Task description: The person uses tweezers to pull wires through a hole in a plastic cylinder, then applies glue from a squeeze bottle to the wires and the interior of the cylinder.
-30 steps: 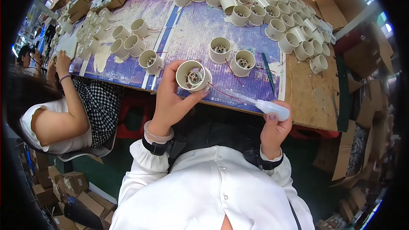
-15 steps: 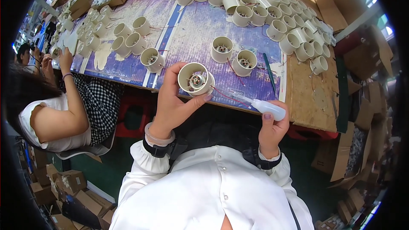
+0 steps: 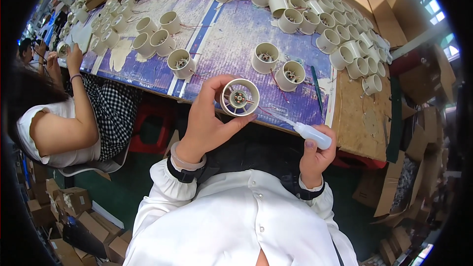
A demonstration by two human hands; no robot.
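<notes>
In my left hand (image 3: 211, 120) is a cream plastic fan housing (image 3: 253, 90), gripped by its side so that its round opening faces me. Spokes and a small motor with copper windings (image 3: 239, 98) show inside it, and thin red wires trail off to the right. My right hand (image 3: 319, 153) is closed around a small translucent squeeze bottle (image 3: 314, 136). The bottle's long clear nozzle points up and left toward the housing, apart from its opening. Beyond my hands, two similar housings (image 3: 265, 58) stand on the table with wires hanging out.
A dark green pen-like tool (image 3: 317, 91) lies on the worn purple table covering (image 3: 217, 49). Many cream housings (image 3: 345, 56) crowd the far right, with several more (image 3: 161, 43) at the left. A co-worker (image 3: 64, 128) sits at left. Cardboard boxes (image 3: 389, 17) stand around the bench.
The fan housing has been tilted, so its spokes and motor now face me more squarely. My left hand has shifted slightly right and down; the bottle has tipped a little, still in my right hand.
</notes>
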